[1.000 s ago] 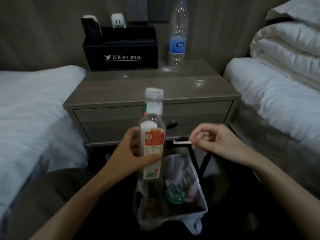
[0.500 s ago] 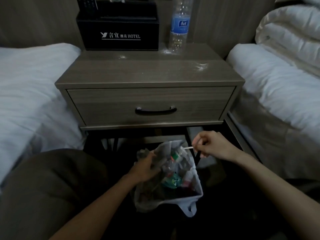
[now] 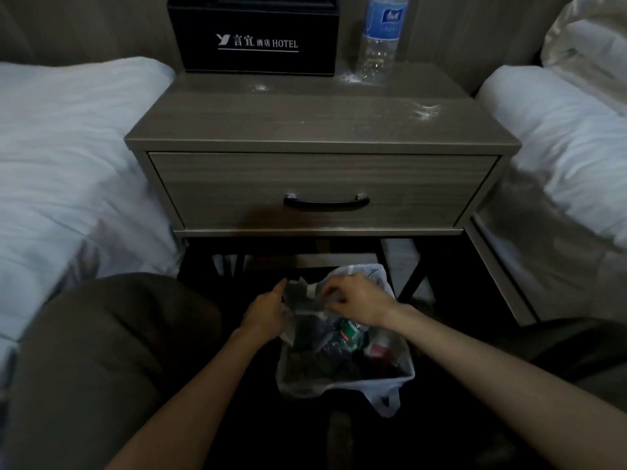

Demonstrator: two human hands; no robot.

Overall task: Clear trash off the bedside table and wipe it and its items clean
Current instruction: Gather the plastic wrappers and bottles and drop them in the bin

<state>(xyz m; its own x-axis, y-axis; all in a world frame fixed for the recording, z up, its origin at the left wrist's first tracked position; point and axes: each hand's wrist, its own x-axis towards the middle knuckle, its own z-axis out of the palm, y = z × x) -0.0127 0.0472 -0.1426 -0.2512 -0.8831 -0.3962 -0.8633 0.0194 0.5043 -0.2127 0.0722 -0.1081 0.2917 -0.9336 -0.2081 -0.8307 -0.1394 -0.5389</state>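
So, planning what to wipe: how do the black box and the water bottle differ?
The box is black, opaque and squat; the bottle, to its right, is clear, tall and slim, with white specks by its base. Both stand at the back of the bedside table.

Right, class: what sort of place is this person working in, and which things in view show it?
Most likely a twin hotel room: a black box printed HOTEL stands on a bedside table between two white beds.
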